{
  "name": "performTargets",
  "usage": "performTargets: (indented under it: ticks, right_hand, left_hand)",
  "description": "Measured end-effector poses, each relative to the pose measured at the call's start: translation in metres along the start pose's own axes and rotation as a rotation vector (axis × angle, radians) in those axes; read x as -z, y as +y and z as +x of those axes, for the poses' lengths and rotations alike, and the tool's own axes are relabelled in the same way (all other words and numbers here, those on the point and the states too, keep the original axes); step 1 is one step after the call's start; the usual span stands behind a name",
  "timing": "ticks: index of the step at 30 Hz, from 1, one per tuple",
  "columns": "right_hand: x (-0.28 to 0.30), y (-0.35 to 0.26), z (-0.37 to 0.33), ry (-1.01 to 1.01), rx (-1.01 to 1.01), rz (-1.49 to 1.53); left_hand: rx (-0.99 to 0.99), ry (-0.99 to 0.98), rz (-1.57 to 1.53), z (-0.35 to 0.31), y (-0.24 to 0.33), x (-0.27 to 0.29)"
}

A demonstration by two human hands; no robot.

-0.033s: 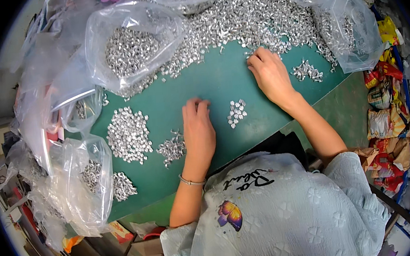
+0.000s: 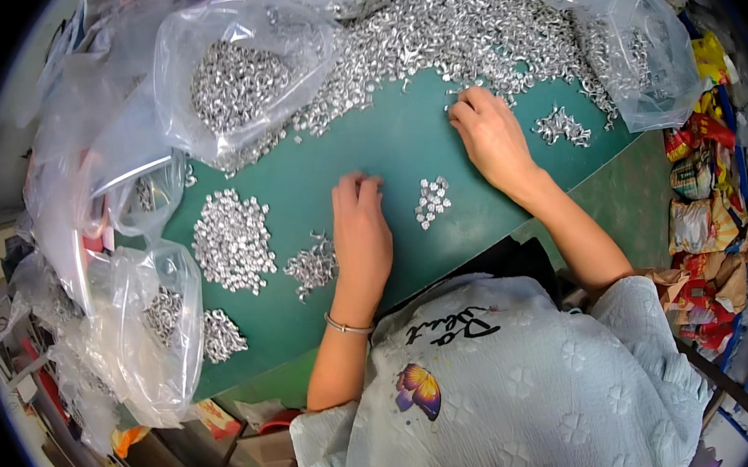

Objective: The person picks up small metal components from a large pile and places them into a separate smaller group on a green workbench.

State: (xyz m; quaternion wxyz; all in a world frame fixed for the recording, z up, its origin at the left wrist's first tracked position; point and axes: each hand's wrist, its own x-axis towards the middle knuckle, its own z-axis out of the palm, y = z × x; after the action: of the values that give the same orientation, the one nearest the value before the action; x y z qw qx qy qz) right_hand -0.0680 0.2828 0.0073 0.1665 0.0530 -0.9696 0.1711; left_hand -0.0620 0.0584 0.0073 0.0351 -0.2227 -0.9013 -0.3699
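Note:
My left hand is over the green table, its fingers curled down and close together, the tips slightly blurred. Left of it lies a small heap of curved silver metal pieces; to its right is a little cluster of flat silver pieces. My right hand bends its fingers together at the near edge of a big spread of loose silver metal pieces. What either hand's fingertips hold, if anything, is too small or hidden to make out.
Open clear plastic bags of metal pieces stand at the back left and right. A larger pile of flat silver pieces lies left on the green table. Another small heap is near the right edge. Colourful packets line the right side.

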Motion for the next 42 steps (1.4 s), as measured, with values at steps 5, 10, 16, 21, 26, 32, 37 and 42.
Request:
performTargets:
  ticks: [5, 10, 16, 21, 26, 32, 37, 42]
  right_hand:
    - [-0.005, -0.036, -0.007, -0.08, 0.095, 0.388]
    - [0.011, -0.015, -0.004, -0.024, 0.014, 0.417]
    - [0.003, -0.013, -0.008, -0.034, 0.177, 0.24]
    - [0.008, -0.014, -0.011, -0.156, 0.147, 0.327]
    - [0.006, -0.03, 0.001, -0.264, 0.115, 0.513]
    - [-0.015, -0.032, 0.02, -0.245, 0.307, 0.391]
    - [0.003, -0.004, 0.021, -0.131, 0.162, 0.196]
    - [-0.009, -0.032, 0.017, -0.134, 0.292, 0.416]
  left_hand:
    - [0.035, -0.01, -0.053, -0.001, -0.001, 0.0]
    - [0.014, 0.013, -0.091, 0.001, 0.007, 0.001]
    - [0.013, 0.015, -0.091, 0.006, 0.012, -0.007]
    - [0.028, 0.009, -0.076, -0.003, 0.004, -0.006]
    - [0.034, 0.038, -0.147, -0.012, 0.01, 0.002]
    - [0.029, 0.035, -0.121, -0.013, 0.015, -0.005]
    - [0.046, 0.036, -0.137, -0.017, 0.021, -0.007]
    - [-0.032, 0.018, -0.133, -0.028, 0.036, -0.03]
